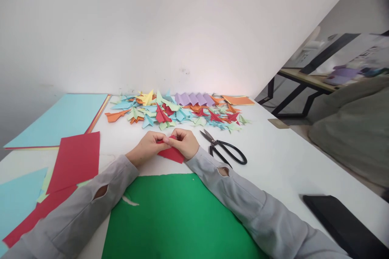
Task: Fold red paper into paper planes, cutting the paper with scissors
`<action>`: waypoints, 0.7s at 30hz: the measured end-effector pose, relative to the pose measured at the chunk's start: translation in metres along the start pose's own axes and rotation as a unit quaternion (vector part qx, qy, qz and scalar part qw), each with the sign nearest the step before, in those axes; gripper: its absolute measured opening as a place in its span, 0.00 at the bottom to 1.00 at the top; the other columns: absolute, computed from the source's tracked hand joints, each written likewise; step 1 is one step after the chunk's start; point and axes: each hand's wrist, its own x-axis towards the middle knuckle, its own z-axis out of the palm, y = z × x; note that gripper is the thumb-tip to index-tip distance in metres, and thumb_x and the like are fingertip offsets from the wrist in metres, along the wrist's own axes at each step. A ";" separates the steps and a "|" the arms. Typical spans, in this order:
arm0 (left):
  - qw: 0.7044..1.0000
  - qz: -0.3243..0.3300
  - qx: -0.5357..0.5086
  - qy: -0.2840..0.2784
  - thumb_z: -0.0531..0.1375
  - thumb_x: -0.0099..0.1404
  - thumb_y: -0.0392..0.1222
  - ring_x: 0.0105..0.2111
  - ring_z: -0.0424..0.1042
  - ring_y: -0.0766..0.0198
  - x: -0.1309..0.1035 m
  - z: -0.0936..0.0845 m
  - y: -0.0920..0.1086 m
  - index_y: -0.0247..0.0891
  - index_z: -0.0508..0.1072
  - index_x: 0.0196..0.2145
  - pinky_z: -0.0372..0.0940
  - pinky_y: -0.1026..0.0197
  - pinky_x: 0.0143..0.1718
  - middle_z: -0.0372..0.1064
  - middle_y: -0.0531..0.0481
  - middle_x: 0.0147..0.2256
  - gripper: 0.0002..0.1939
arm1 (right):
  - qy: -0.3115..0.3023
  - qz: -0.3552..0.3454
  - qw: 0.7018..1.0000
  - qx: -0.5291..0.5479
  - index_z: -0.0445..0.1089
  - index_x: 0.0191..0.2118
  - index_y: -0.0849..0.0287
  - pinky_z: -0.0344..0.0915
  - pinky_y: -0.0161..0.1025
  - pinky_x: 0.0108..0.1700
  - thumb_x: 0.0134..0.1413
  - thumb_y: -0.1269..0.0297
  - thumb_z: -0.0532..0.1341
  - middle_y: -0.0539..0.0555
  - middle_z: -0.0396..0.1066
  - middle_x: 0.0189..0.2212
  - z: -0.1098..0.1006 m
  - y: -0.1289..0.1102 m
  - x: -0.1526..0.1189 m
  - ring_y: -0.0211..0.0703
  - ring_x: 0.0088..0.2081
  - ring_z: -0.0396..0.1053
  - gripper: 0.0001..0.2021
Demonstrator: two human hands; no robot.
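Note:
A small piece of red paper (172, 154) is held between my two hands above the white table, just beyond the green sheet (182, 214). My left hand (149, 145) pinches its left upper part. My right hand (186, 142) grips the upper right, with the thumbs close together. The fingers cover much of the paper, so its folds are hard to make out. To the right of my right hand lie black-handled scissors (226, 145), blades partly apart.
Many folded paper planes (162, 115) pile along the wall, with a pleated purple strip (194, 99) among them. Orange paper (238, 100) lies at the back right. Light blue sheets (60, 117) and red sheets (75, 158) lie left. A black flat object (343, 222) sits right; a person (355, 129) is beyond.

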 end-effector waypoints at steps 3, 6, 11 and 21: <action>0.999 -0.004 -0.002 -0.033 0.65 0.49 0.46 0.23 0.60 0.68 0.000 -0.002 0.000 0.33 0.69 0.19 0.54 0.65 0.25 0.63 0.55 0.19 0.13 | -0.043 -0.011 0.998 -0.042 0.55 0.12 0.59 0.41 0.34 0.20 0.38 0.45 0.64 0.42 0.47 0.11 0.000 -0.004 -0.002 0.29 0.17 0.45 0.25; 0.998 -0.004 -0.011 -0.069 0.65 0.50 0.45 0.25 0.64 0.66 0.001 -0.004 -0.001 0.33 0.73 0.22 0.58 0.63 0.29 0.67 0.53 0.22 0.11 | -0.090 -0.003 0.995 -0.034 0.56 0.12 0.59 0.41 0.34 0.20 0.40 0.42 0.61 0.43 0.47 0.10 -0.001 -0.005 -0.003 0.29 0.17 0.44 0.26; 0.995 -0.017 -0.035 -0.090 0.66 0.49 0.45 0.29 0.68 0.63 0.002 -0.005 -0.001 0.33 0.76 0.27 0.60 0.61 0.35 0.71 0.51 0.25 0.12 | -0.090 0.023 0.996 0.009 0.59 0.13 0.60 0.42 0.33 0.19 0.38 0.40 0.61 0.43 0.51 0.10 0.000 -0.006 -0.005 0.29 0.17 0.46 0.26; 0.994 -0.048 -0.046 -0.084 0.65 0.50 0.47 0.24 0.64 0.67 0.001 -0.005 -0.003 0.32 0.75 0.26 0.57 0.64 0.28 0.70 0.51 0.23 0.13 | -0.061 0.028 0.997 0.043 0.56 0.12 0.59 0.44 0.34 0.19 0.38 0.34 0.57 0.44 0.52 0.10 0.001 -0.004 -0.003 0.30 0.16 0.47 0.30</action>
